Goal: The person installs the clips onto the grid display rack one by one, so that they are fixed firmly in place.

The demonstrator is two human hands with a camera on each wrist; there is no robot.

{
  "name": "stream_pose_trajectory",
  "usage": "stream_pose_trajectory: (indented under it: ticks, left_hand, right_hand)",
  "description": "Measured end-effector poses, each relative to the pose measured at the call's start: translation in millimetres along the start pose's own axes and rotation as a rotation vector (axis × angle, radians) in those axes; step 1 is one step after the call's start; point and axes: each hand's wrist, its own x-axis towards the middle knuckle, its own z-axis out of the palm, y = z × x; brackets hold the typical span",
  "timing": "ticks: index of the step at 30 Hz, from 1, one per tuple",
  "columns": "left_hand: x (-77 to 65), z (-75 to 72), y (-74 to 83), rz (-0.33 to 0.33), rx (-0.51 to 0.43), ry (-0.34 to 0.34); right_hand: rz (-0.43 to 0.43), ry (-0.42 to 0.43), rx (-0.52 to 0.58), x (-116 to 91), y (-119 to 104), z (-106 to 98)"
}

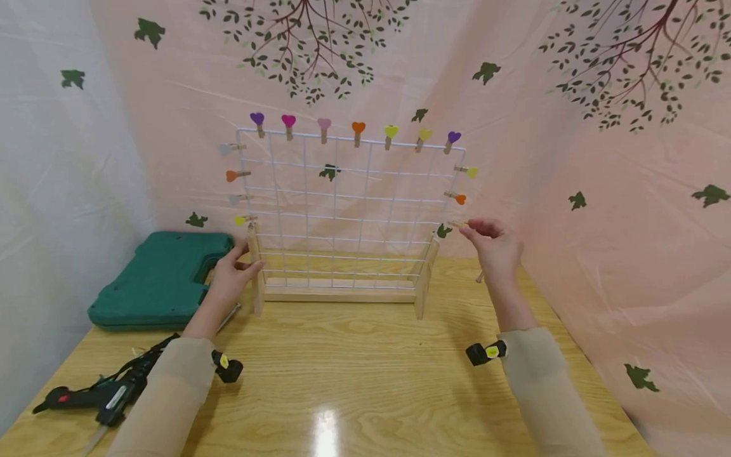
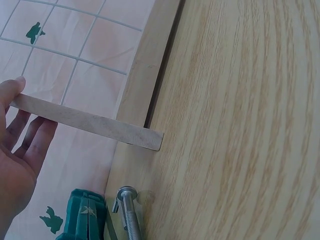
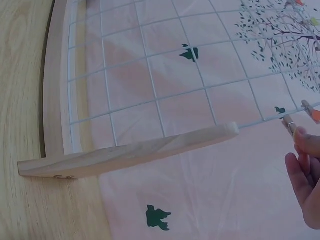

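Note:
A white wire grid [image 1: 335,155] stands upright in a wooden stand [image 1: 337,296]. Heart-topped clothespins line its top edge, among them an orange one [image 1: 358,129], and others clip onto both sides. My left hand [image 1: 230,274] holds the stand's left post [image 2: 90,121], thumb on one face and fingers on the other. At the grid's right edge, my right hand [image 1: 495,246] pinches a small wooden clothespin [image 3: 289,124] between thumb and fingertips. Its tip is right at the side wire, just below an orange-heart clothespin [image 1: 457,198]; the fingers hide its decorated end.
A green plastic case [image 1: 165,279] lies on the wooden table [image 1: 354,368] at the left, a metal bolt [image 2: 129,212] near it. In front of the case is a black glue gun [image 1: 108,390]. Printed fabric [image 1: 514,127] hangs behind and at the right.

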Motion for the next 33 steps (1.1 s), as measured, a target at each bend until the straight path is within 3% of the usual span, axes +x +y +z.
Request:
stream_pose_trajectory:
  ticks: [14, 26, 33]
  left_hand:
    - [-0.8, -1.2, -0.2, 0.004, 0.002, 0.008]
    - [0.7, 0.9, 0.1, 0.006, -0.011, 0.006]
    - [-1.5, -0.7, 3.0, 0.028, 0.006, 0.011]
  right_hand:
    - [-0.046, 0.078, -0.032, 7.8, 0.3, 19.3]
    - [-0.102, 0.047, -0.035, 7.8, 4.1, 24.7]
    - [-0.15, -0.054, 0.014, 6.8, 7.8, 21.3]
